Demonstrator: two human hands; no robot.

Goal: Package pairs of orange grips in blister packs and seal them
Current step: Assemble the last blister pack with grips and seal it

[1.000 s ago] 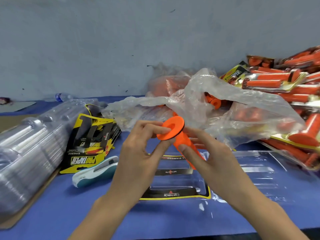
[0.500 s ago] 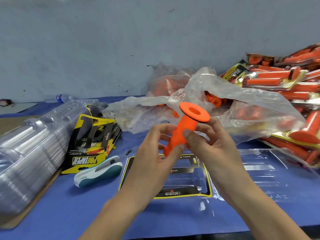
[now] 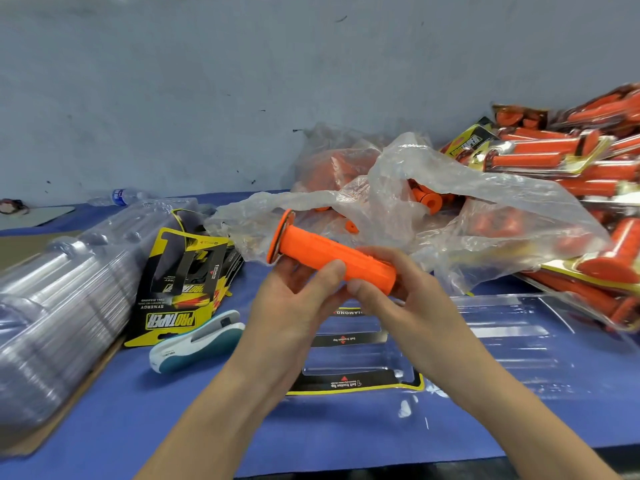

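Head view: both hands hold one orange grip (image 3: pixel 332 258) in the air above the blue table (image 3: pixel 311 441). The grip lies almost level, its flanged end to the left and a little higher. The left hand (image 3: pixel 294 306) cups it from below with the thumb pressed on its near side. The right hand (image 3: pixel 412 303) wraps the plain end, with its fingers curled over the top and its thumb beneath.

Directly under the hands an open blister (image 3: pixel 349 363) lies flat on the table with a black and yellow card in it; its clear half (image 3: pixel 512 329) spreads to the right. Behind the grip a crumpled bag (image 3: pixel 467 209) holds loose orange grips. Sealed packs (image 3: pixel 540 157) are piled at the far right against the wall.

To the left a stack of cards (image 3: pixel 173 306) leans by a long stack of clear shells (image 3: pixel 62 306). A white and teal stapler (image 3: pixel 197 341) lies just in front of the cards. A bottle (image 3: pixel 119 196) lies far back on the left.
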